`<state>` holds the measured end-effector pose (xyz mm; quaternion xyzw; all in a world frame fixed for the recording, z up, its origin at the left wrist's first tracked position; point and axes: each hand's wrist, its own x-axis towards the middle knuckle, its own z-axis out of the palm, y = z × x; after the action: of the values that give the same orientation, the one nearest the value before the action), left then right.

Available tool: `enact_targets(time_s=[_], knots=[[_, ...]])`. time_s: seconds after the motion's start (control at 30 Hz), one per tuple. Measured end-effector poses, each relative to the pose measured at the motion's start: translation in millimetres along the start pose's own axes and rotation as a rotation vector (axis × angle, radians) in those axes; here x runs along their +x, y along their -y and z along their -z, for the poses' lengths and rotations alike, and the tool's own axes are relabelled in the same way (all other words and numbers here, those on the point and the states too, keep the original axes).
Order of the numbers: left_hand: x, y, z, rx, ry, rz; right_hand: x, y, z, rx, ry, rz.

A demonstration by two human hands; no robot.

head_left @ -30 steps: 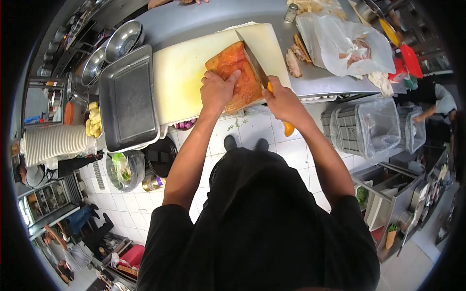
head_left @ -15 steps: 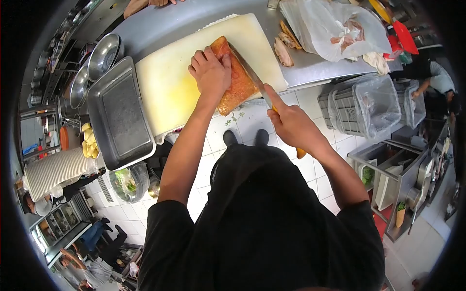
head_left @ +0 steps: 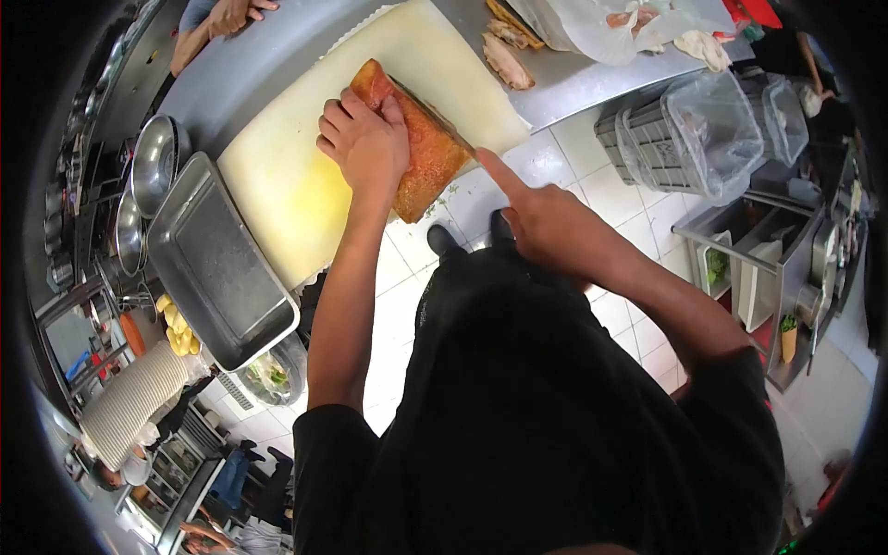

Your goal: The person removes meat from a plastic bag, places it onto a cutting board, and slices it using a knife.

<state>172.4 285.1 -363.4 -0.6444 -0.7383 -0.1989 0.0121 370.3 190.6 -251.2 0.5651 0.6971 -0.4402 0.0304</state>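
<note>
A slab of orange-brown meat [head_left: 427,159] lies on the pale cutting board [head_left: 277,162], its near end over the board's edge. My left hand [head_left: 368,146] rests on its left side, fingers somewhat bent and partly spread, pressing it. Along the slab's right edge runs a knife [head_left: 435,113], its blade mostly against the meat. My right hand [head_left: 550,222] is closed round the knife's handle, index finger stretched along it; the handle is mostly hidden by the hand. Cut pieces of meat [head_left: 507,61] lie right of the board.
A dark metal tray [head_left: 220,264] sits left of the board, with steel bowls [head_left: 155,166] behind it. Another person's hands [head_left: 231,16] rest at the table's far edge. Plastic-lined crates [head_left: 680,139] stand right. Clear plastic with meat [head_left: 601,23] lies at the back right.
The view has turned and shifted. My right hand has drawn the knife back toward my body along the slab. My left hand has moved from the slab's near part to its upper left side.
</note>
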Motion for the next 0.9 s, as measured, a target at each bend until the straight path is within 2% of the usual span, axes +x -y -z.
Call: enact_targets(time_s=[0.13,0.23,0.43,0.53,0.57,0.67,0.77,0.87,0.9], knots=[[0.4,-0.7,-0.7,-0.008,-0.001,-0.038,27.2,-8.0,-10.8,-0.010,-0.039,0.032],[-0.1,1.7,-0.8,0.008,-0.019,-0.022,62.0,-26.0,-33.2,0.022,-0.226,0.206],[-1.7,3.5,-8.0,0.033,-0.061,-0.023,11.2,-24.0,-26.8,0.074,0.022,-0.033],[-1.1,4.3,-8.9,0.042,-0.075,-0.020,35.8,-22.0,-31.5,-0.003,-0.074,0.011],[-0.2,2.0,-7.5,0.039,-0.079,-0.016,44.8,-22.9,-30.8,0.025,-0.130,0.089],[2.6,0.4,0.7,0.022,0.004,0.039,35.7,-18.0,-20.5,0.066,-0.060,0.004],[2.1,3.4,-5.6,0.053,-0.093,-0.004,8.5,-31.6,-26.0,-0.005,-0.039,0.022],[3.5,1.3,3.6,0.001,0.109,0.078,24.6,-25.6,-25.4,-0.019,-0.027,0.031],[2.8,-0.9,7.4,-0.004,0.113,0.077,46.8,-28.2,-30.1,0.031,-0.135,0.159]])
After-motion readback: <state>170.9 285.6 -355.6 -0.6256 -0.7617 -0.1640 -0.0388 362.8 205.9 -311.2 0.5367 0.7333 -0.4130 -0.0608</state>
